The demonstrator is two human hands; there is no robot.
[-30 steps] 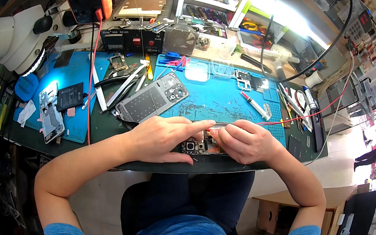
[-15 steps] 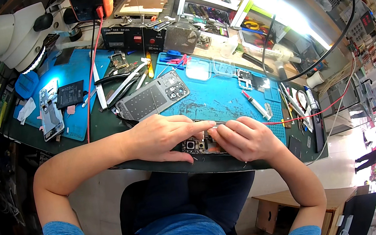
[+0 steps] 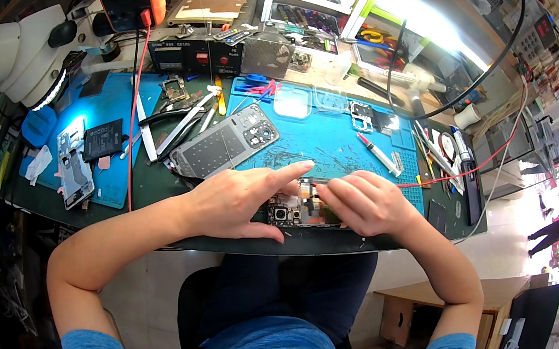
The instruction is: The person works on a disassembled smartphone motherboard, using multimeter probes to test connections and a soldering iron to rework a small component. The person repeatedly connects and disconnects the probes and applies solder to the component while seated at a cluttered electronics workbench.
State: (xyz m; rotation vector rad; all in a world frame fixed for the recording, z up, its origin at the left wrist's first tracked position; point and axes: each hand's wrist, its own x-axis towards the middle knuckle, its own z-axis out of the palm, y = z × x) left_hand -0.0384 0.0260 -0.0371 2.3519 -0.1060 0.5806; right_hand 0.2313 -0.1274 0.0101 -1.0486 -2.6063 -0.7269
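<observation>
The right hand's fingertips were pinched together, on what I cannot tell, over the opened phone at its 9 o'clock. The left hand's thumb and index stood apart. Exposed parts on the table deserved light, steady pressure. Since the earlier frame, the left index had lifted toward 12 o'clock.

Opened phone, camera modules exposed, lying near bench's front edge.
</observation>
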